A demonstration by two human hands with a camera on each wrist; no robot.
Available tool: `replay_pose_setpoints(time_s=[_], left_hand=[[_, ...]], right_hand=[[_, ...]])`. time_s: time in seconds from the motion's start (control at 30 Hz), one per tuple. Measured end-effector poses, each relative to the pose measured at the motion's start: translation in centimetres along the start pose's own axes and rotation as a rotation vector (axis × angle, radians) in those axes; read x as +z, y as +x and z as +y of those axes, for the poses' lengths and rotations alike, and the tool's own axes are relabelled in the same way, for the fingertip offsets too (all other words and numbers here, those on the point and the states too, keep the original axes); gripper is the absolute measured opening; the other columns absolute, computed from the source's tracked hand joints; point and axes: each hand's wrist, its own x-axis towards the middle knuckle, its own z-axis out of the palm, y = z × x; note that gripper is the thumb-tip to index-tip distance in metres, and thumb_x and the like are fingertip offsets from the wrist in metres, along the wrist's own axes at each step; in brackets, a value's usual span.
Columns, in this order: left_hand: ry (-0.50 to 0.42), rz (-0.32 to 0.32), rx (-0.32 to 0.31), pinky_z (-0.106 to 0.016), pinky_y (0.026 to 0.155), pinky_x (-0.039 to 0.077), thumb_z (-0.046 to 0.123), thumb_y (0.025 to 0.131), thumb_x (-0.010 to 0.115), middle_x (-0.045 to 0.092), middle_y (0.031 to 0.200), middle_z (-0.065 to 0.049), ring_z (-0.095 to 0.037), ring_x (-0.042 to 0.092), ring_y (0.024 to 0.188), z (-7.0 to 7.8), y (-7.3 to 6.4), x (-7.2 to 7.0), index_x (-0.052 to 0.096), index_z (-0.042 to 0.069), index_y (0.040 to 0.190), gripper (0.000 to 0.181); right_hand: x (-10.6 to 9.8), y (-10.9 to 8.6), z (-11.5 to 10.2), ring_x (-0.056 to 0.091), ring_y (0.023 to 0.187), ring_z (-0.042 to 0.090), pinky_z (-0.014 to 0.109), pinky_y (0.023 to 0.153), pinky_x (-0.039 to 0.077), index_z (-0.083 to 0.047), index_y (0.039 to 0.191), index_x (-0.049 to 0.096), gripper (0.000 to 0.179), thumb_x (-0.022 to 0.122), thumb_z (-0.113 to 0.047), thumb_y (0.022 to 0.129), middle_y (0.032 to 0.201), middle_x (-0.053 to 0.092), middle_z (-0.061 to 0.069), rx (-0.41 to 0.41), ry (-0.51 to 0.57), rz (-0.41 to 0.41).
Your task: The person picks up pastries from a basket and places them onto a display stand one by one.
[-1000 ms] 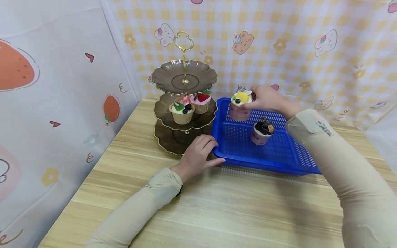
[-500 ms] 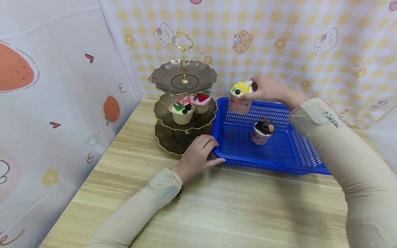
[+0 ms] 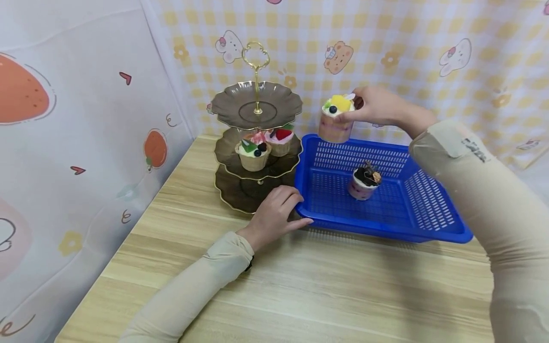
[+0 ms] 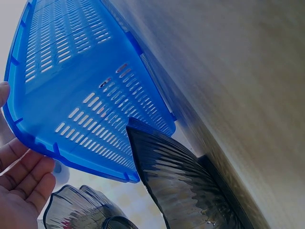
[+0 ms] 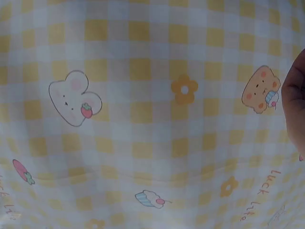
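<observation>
In the head view my right hand (image 3: 379,108) pinches a clear dessert cup (image 3: 335,128) near its top, raised above the back left of a blue plastic basket (image 3: 360,224). Yellow fruit pieces and a blueberry top this cup. A second cup dessert (image 3: 361,183), with a dark chocolate topping, stands inside the basket. My left hand (image 3: 274,214) holds the basket's near left corner, thumb along the front rim and fingers at the left side; the left wrist view also catches its fingers (image 4: 31,174) at the rim. Only an edge of the right hand (image 5: 295,105) enters the right wrist view.
Left of the basket stands a three-tier brown stand (image 3: 257,112) with gold edges and handle. Its middle tier bears a fruit tart (image 3: 253,157) and a pink-cream cupcake (image 3: 279,142). A patterned curtain (image 3: 394,71) hangs behind the wooden table (image 3: 343,286).
My right hand has lifted the fruit-topped cup upward out of the basket. My left hand, the stand and the chocolate cup dessert have stayed in place.
</observation>
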Motion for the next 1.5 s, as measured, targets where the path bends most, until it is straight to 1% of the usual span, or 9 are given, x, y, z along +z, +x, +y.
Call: replay_pose_setpoints(time_s=[0.1, 0.27, 0.5, 0.57, 0.73, 0.87, 1.13, 1.3, 1.5], left_hand=[[-0.003, 0.003, -0.001, -0.031, 0.093, 0.049, 0.042, 0.073, 0.081, 0.064, 0.098, -0.006, -0.019, 0.059, 0.098, 0.1, 0.0, 0.0, 0.065, 0.006, 0.095, 0.045], [-0.008, 0.008, 0.000, -0.031, 0.093, 0.049, 0.040, 0.072, 0.082, 0.064, 0.098, -0.006, -0.020, 0.059, 0.099, 0.1, 0.0, -0.1, 0.065, 0.005, 0.095, 0.045], [0.002, 0.010, 0.005, -0.031, 0.093, 0.049, 0.041, 0.072, 0.082, 0.064, 0.098, -0.007, -0.020, 0.059, 0.099, 0.1, 0.2, -0.1, 0.065, 0.005, 0.095, 0.046], [0.001, 0.009, 0.005, -0.032, 0.094, 0.049, 0.041, 0.072, 0.082, 0.064, 0.098, -0.007, -0.020, 0.059, 0.099, 0.2, 0.2, -0.1, 0.066, 0.005, 0.095, 0.046], [0.001, 0.004, 0.008, -0.031, 0.093, 0.049, 0.043, 0.075, 0.080, 0.064, 0.098, -0.006, -0.020, 0.060, 0.099, 0.2, 0.2, -0.1, 0.066, 0.006, 0.095, 0.045], [-0.002, 0.005, 0.011, -0.031, 0.093, 0.049, 0.043, 0.075, 0.080, 0.064, 0.097, -0.006, -0.020, 0.059, 0.098, 0.2, 0.2, -0.1, 0.066, 0.005, 0.095, 0.045], [-0.007, 0.001, 0.003, -0.031, 0.094, 0.049, 0.042, 0.074, 0.081, 0.064, 0.098, -0.006, -0.020, 0.060, 0.098, 0.2, 0.3, -0.2, 0.066, 0.006, 0.095, 0.044], [-0.005, -0.003, 0.003, -0.031, 0.094, 0.049, 0.042, 0.074, 0.081, 0.064, 0.098, -0.007, -0.020, 0.059, 0.099, 0.2, 0.3, -0.2, 0.065, 0.005, 0.095, 0.045], [-0.002, 0.000, 0.009, -0.031, 0.094, 0.049, 0.044, 0.074, 0.080, 0.064, 0.099, -0.007, -0.020, 0.059, 0.099, 0.4, 0.3, -0.1, 0.065, 0.005, 0.095, 0.047]], right_hand=[[-0.9, 0.0, -0.3, 0.052, 0.073, 0.018, 0.028, 0.060, 0.044, -0.004, 0.103, 0.055, 0.052, 0.062, -0.053, 0.085, 0.094, 0.061, 0.011, -0.009, -0.024, 0.017], [-2.4, 0.3, -0.9, 0.048, 0.071, 0.019, 0.028, 0.060, 0.040, -0.004, 0.095, 0.056, 0.049, 0.062, -0.051, 0.085, 0.084, 0.058, 0.009, -0.039, -0.062, 0.092], [-4.2, 0.8, -1.6, 0.049, 0.078, 0.020, 0.027, 0.064, 0.038, -0.002, 0.101, 0.056, 0.053, 0.060, -0.052, 0.086, 0.095, 0.061, 0.013, -0.002, -0.069, 0.141], [-4.5, 0.9, -1.8, 0.048, 0.076, 0.019, 0.027, 0.062, 0.038, -0.002, 0.100, 0.057, 0.052, 0.061, -0.051, 0.086, 0.093, 0.060, 0.012, -0.002, -0.069, 0.152], [-4.8, 1.2, -2.3, 0.046, 0.075, 0.019, 0.027, 0.062, 0.037, -0.003, 0.099, 0.057, 0.051, 0.061, -0.052, 0.085, 0.088, 0.059, 0.009, -0.002, -0.063, 0.165], [-5.2, 1.6, -2.7, 0.045, 0.079, 0.020, 0.028, 0.065, 0.035, -0.002, 0.105, 0.055, 0.053, 0.060, -0.051, 0.085, 0.094, 0.057, 0.010, 0.009, -0.047, 0.172], [-5.9, 2.7, -4.7, 0.043, 0.075, 0.018, 0.029, 0.063, 0.034, -0.003, 0.102, 0.054, 0.054, 0.062, -0.053, 0.083, 0.088, 0.053, 0.004, 0.001, -0.027, 0.225], [-5.6, 3.6, -6.1, 0.043, 0.078, 0.018, 0.028, 0.065, 0.034, -0.002, 0.109, 0.054, 0.060, 0.062, -0.055, 0.083, 0.095, 0.054, 0.005, -0.017, -0.022, 0.226], [-4.9, 4.4, -7.3, 0.043, 0.078, 0.017, 0.026, 0.065, 0.035, -0.001, 0.109, 0.055, 0.061, 0.061, -0.056, 0.083, 0.095, 0.054, 0.005, -0.053, -0.048, 0.211]])
